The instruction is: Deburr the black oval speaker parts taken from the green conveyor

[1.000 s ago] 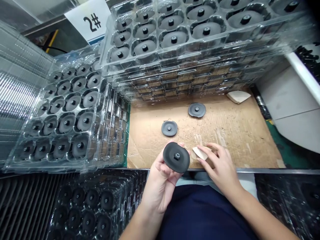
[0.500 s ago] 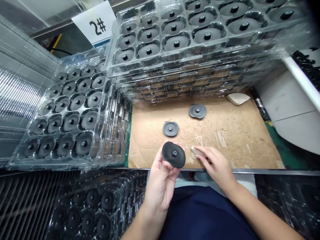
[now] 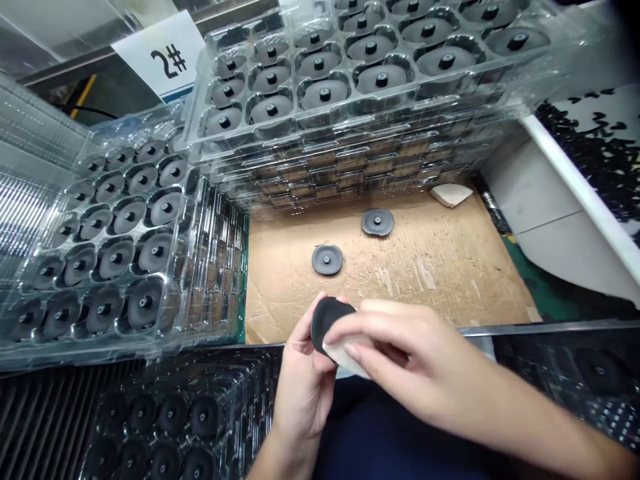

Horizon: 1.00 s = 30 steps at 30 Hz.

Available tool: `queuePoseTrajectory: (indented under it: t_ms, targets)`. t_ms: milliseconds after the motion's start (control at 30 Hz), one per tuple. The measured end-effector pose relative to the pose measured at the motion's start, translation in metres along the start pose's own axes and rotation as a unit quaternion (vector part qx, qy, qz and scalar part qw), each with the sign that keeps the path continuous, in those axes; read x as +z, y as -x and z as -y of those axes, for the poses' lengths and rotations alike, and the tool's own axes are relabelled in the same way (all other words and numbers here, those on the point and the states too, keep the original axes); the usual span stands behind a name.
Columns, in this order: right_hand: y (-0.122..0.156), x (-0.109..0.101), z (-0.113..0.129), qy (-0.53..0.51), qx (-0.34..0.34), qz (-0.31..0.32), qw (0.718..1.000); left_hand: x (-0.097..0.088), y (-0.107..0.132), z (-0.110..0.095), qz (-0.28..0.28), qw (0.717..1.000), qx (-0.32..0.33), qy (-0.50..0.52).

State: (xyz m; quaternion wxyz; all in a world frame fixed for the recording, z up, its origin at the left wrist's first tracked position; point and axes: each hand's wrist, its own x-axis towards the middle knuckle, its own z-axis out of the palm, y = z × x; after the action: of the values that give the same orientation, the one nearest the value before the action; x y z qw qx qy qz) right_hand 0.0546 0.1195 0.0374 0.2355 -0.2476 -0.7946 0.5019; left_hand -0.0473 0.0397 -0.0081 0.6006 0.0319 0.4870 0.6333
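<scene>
My left hand (image 3: pixel 303 373) is closed around the edge of a black rounded disc (image 3: pixel 327 319), which is tilted up in front of my body. In my right hand (image 3: pixel 407 353) a white wedge-shaped pad (image 3: pixel 350 357) is pinched between thumb and fingers. The pad lies against the disc's near right part, and my fingers cover that side and the disc's centre stud. Two similar discs rest on the cardboard (image 3: pixel 280 293): a nearer disc (image 3: pixel 327 260) and a farther disc (image 3: pixel 378 222), each with its small stud upward.
Clear plastic trays (image 3: pixel 280 143) filled with discs are stacked at the back. Another tray stack (image 3: pixel 165 313) stands left, and dark trays (image 3: pixel 235 407) sit below it. A second white wedge (image 3: pixel 451 195) lies at the back right, beside a white bin (image 3: pixel 555 173) with small black parts.
My right hand has brought the white pad from the cardboard onto the disc. My left hand has tilted the disc. The whole view has shifted a little.
</scene>
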Motion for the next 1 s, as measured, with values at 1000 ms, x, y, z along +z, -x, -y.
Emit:
queuePoseTrajectory:
  t_ms: [1000]
  targets:
    - [0.032,-0.021,-0.001,-0.011,0.053,-0.013,0.998,0.006,0.008,-0.008,0.005,0.999,0.012,0.033]
